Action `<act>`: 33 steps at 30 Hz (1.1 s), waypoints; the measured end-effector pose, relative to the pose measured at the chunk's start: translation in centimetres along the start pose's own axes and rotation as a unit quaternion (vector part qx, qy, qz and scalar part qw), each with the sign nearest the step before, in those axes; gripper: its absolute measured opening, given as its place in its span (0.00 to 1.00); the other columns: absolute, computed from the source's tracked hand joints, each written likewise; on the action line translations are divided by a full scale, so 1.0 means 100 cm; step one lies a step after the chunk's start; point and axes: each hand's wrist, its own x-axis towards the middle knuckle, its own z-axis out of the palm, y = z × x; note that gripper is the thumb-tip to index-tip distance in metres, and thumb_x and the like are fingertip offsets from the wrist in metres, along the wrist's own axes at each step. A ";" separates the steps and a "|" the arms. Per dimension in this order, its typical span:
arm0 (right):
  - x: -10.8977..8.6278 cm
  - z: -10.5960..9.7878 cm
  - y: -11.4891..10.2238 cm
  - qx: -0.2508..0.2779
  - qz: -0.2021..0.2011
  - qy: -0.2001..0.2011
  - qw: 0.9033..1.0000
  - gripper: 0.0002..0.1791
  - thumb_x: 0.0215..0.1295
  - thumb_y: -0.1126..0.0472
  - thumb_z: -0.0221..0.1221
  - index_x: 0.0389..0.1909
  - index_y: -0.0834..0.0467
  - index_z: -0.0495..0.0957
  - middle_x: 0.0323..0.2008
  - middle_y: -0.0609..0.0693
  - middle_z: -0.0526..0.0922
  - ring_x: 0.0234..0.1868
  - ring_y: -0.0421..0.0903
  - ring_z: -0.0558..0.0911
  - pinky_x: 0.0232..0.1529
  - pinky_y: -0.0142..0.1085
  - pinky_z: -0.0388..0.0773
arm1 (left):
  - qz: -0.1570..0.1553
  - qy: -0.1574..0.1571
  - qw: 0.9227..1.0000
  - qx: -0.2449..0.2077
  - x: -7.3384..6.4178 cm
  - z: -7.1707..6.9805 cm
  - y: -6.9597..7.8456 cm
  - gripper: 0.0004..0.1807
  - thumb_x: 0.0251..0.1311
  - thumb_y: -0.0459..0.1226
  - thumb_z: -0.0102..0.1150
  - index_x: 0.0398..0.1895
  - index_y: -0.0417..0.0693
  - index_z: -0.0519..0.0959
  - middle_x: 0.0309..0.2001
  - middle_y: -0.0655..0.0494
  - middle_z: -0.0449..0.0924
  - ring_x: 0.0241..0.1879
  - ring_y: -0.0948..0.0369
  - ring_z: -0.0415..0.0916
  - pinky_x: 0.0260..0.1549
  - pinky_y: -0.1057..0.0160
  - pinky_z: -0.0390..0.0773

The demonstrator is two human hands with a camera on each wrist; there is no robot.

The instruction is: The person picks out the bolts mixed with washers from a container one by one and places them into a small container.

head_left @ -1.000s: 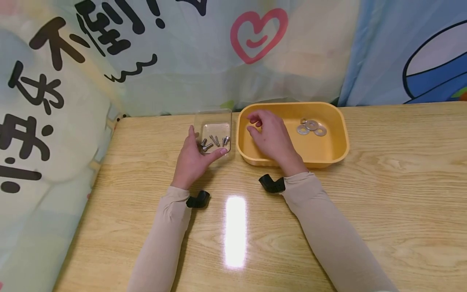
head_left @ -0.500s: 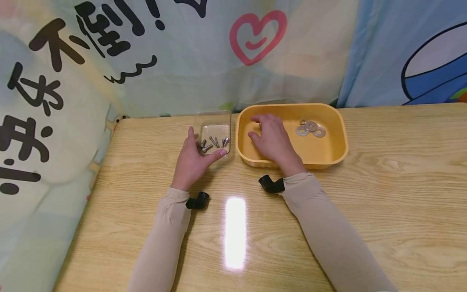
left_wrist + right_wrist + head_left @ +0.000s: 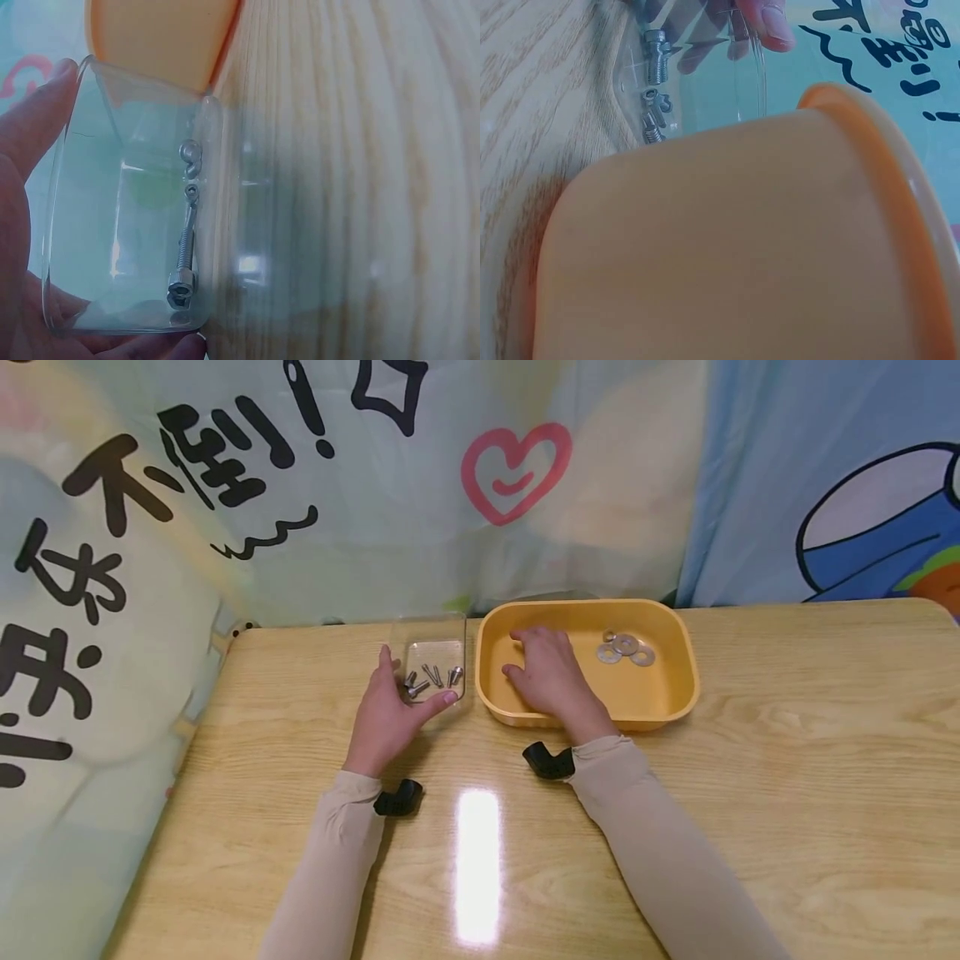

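Note:
My left hand point(image 3: 388, 720) holds a clear plastic box point(image 3: 401, 631) at its near left corner. Its thumb lies along the near wall and the fingers round the left side. Several metal screws point(image 3: 433, 675) lie on the bottom of that box; the left wrist view shows socket-head screws point(image 3: 181, 281) along one side. My right hand point(image 3: 553, 675) reaches into the left part of a yellow tray point(image 3: 675, 693). Thumb and index finger are apart there; the other fingertips are hidden. The tray wall point(image 3: 720, 247) blocks that hand in the right wrist view.
Several flat washers point(image 3: 626, 646) lie in the tray's right half, with a small ring-shaped piece point(image 3: 609, 635) behind them. Box and tray stand side by side at the back of the wooden table point(image 3: 810, 777). A printed cloth point(image 3: 360, 560) hangs right behind them.
The head view has tilted up, so everything sits lower in it. My right index finger now points further left, away from the thumb. The left hand keeps its hold on the box.

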 end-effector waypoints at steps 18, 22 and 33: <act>-0.002 0.005 -0.001 -0.102 0.005 -0.031 0.994 0.29 0.73 0.55 0.56 0.65 0.72 0.70 0.66 0.68 0.70 0.67 0.67 0.64 0.69 0.54 0.58 | -0.001 0.001 1.000 0.001 0.000 0.001 -0.002 0.70 0.49 0.65 0.71 0.81 0.41 0.39 0.72 0.40 0.64 0.71 0.47 0.62 0.69 0.48 0.62; -0.003 0.006 -0.001 -0.117 0.013 -0.023 0.993 0.27 0.74 0.55 0.55 0.63 0.72 0.73 0.63 0.68 0.72 0.64 0.67 0.67 0.66 0.55 0.63 | -0.004 -0.001 1.000 -0.002 -0.001 0.000 -0.002 0.70 0.49 0.65 0.71 0.81 0.41 0.38 0.72 0.41 0.63 0.71 0.47 0.62 0.69 0.48 0.63; -0.002 0.004 -0.001 -0.128 0.009 -0.003 0.992 0.14 0.71 0.65 0.57 0.51 0.67 0.83 0.49 0.64 0.80 0.51 0.63 0.75 0.53 0.51 0.74 | -0.003 0.001 1.000 0.005 0.001 0.001 -0.002 0.70 0.49 0.64 0.71 0.81 0.42 0.38 0.72 0.41 0.63 0.70 0.47 0.63 0.68 0.48 0.63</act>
